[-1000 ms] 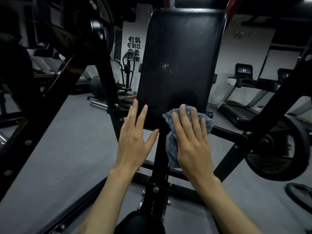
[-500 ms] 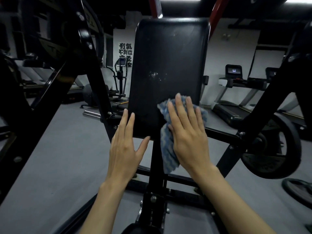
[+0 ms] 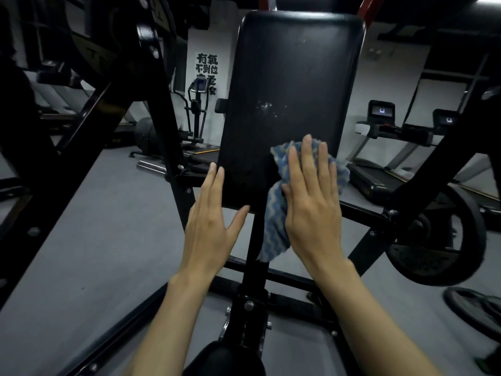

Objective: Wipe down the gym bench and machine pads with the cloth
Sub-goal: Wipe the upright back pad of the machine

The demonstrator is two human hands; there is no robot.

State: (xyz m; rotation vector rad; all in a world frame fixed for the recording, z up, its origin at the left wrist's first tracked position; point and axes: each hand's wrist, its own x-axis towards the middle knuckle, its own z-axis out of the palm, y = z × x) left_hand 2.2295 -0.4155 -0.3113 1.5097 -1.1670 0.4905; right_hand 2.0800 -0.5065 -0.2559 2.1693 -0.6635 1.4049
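Cloth (image 3: 282, 213) lies flat under the straight fingers of the right hand (image 3: 311, 202) on the pad (image 3: 292, 85) low right part, unwiped white marks (image 3: 267, 108) farther up; left hand (image 3: 208, 215) rests open at the near left edge.

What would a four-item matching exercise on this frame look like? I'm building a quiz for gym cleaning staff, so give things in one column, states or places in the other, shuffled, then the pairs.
Column 1
1. cloth
2. left hand
3. back pad
4. weight plate

Column 2
A. black, with whitish specks near its middle
B. blue and white wavy stripes, pressed under the right hand
C. mounted on the frame at the right
D. fingers straight, resting at the pad's lower left edge

Pairs: 1-B, 2-D, 3-A, 4-C
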